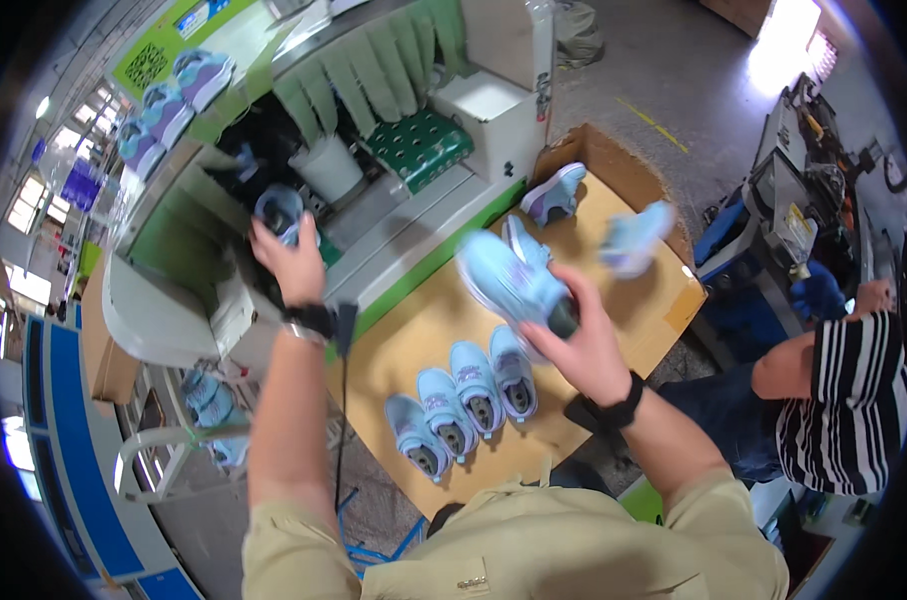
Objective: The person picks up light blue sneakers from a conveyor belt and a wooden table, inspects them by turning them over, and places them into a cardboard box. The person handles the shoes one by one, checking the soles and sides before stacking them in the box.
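Pale-blue shoes: four in a row [464,405] already on the cardboard sheet [414,320], near its front edge; three more [559,225] loose toward its far corner. Probably partway through, two shoes in hand, others [169,100] waiting on the green machine [374,60] left of the sheet. Right hand [586,345] over the sheet's middle, fingers wrapped around a shoe [509,280] at its heel. Left hand [292,262] beyond the sheet's left edge, closed on another shoe [279,210] at the machine.

- Four shoes [464,405] in a row on the near surface [414,330].
- Two shoes [554,193] at its far right.
- Machine [374,150] left, behind the surface.
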`<state>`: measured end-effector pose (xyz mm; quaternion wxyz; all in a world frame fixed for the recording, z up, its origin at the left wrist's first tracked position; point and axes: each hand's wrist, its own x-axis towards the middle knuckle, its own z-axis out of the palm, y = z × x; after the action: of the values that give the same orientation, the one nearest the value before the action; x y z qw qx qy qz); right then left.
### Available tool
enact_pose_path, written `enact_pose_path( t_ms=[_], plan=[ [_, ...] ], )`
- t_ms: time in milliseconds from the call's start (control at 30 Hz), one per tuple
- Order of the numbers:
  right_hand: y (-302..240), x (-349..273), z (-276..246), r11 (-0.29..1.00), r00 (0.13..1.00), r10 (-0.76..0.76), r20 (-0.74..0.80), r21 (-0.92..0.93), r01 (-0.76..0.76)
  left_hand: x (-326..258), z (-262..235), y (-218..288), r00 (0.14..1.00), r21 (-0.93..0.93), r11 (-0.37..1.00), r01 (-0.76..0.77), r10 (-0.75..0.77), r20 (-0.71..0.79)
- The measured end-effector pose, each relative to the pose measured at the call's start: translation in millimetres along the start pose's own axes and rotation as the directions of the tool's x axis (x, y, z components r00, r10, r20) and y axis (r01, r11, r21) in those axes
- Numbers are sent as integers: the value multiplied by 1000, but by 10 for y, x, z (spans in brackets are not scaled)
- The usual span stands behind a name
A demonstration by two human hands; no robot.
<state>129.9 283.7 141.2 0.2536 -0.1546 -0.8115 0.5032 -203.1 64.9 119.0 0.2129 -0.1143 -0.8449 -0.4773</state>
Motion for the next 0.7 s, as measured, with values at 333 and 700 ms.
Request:
enact_pose_path(
  t_ms=[333, 700],
  plan=[
    [402, 2455, 1366, 934, 933, -309, -183, -241, 262, -2833, -318, 225, 445, 230, 881, -413, -25, 895],
    [2406, 285, -97, 642, 993, -23, -114, -764, -73, -2961, -337, -2, 386, 203, 881, -428, -25, 922]
  ],
)
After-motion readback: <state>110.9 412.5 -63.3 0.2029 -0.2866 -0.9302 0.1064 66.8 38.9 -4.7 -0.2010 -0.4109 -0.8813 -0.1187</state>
